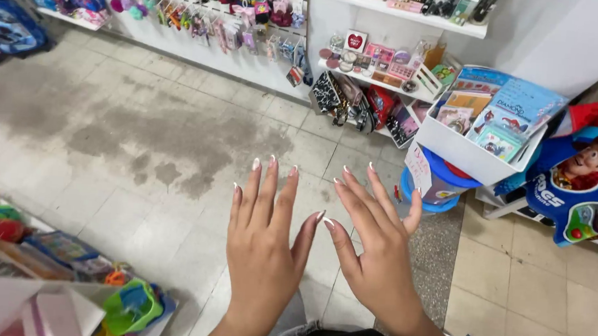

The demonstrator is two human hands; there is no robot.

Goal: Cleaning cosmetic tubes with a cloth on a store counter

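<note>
Both hands are held out flat in the lower middle of the frame, backs up. Left hand (265,246) and right hand (377,247) have fingers spread wide and hold nothing; the thumbs almost touch. Under them is the grey tiled floor (139,143). Nearest, at the right, sits a white box of booklets (481,124) above a blue tub (438,185).

Two hands (321,250), one white bin (465,153)

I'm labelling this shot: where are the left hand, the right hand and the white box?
left hand (263,246), head view, back of hand.
right hand (375,254), head view, back of hand.
white box (463,153), head view, front wall.
</note>
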